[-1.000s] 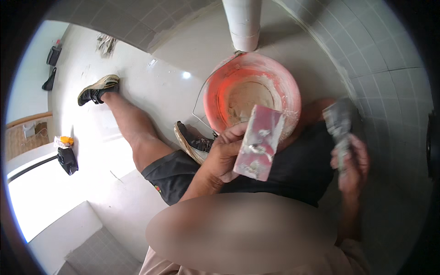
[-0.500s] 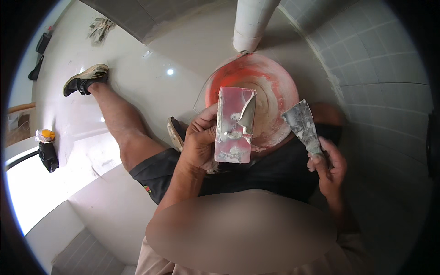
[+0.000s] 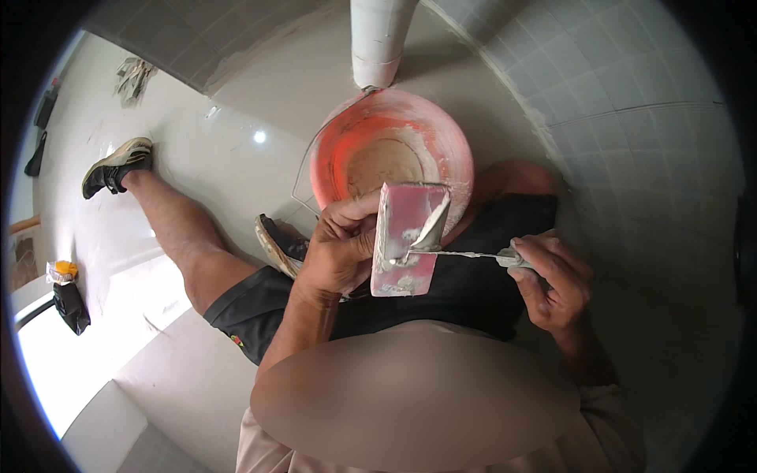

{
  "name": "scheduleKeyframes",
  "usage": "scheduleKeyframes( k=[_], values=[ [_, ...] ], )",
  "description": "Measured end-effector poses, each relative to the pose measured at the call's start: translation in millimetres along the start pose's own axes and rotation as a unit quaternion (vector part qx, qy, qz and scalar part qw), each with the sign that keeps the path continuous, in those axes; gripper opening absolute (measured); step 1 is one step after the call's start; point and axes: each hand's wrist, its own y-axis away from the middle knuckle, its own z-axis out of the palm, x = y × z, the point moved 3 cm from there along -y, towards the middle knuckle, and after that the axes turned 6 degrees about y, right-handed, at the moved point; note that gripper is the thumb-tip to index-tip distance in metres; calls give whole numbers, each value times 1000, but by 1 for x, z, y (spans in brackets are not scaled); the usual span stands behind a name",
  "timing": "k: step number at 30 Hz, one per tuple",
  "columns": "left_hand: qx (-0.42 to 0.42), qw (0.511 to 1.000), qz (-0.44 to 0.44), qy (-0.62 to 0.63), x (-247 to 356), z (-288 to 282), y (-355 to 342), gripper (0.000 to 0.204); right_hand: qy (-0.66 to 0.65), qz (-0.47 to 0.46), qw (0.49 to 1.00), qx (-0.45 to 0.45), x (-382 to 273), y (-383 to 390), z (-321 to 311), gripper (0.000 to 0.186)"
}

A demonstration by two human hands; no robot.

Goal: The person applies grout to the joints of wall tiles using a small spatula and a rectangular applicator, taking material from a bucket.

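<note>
Scraper (image 3: 473,254): swung edge-on over your pink block (image 3: 400,221), so you're at the paste (image 3: 433,227) now
Right hand (image 3: 558,282): fingers pinching the handle
Left hand (image 3: 335,256): gripping block's side

A round reddish-pink plastic bucket (image 3: 455,142) stands on the pale smooth floor (image 3: 236,173) ahead of the person, with pasty beige material (image 3: 382,167) inside it. Just behind the bucket is a white cylindrical pipe (image 3: 378,39), and a grey tiled wall (image 3: 631,102) runs along the right. A pink rectangular block (image 3: 400,211) sits in the left hand (image 3: 335,256), before the bucket's near side. A thin metal scraper (image 3: 506,257) reaches leftward from the right hand (image 3: 556,284) to the block's face. A black pale-soled shoe (image 3: 280,244) lies left of the bucket.
</note>
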Motion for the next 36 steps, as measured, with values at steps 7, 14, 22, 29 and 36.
scheduleKeyframes(
  k=[7, 14, 22, 29, 36],
  values=[
    [-32, 993, -66, -89, -1, 23, -14, 39, 68, -35, 996, 34, 4, 23, -22, 28],
    [-109, 938, -209, -256, -21, 49, -35, 35, 206, 36, 968, 138, 32, 77, -53, 33],
    [-29, 943, -205, -262, -25, 30, -4, 33, 324, 163, 908, 212, 201, 200, -60, 27],
    [110, 948, -137, -265, -11, 28, 34, 32, 261, 393, 873, 125, 289, 246, -27, 29],
    [162, 938, -135, -275, -9, 28, 49, 31, 194, 385, 890, 151, 333, 243, -29, 29]
  ],
)
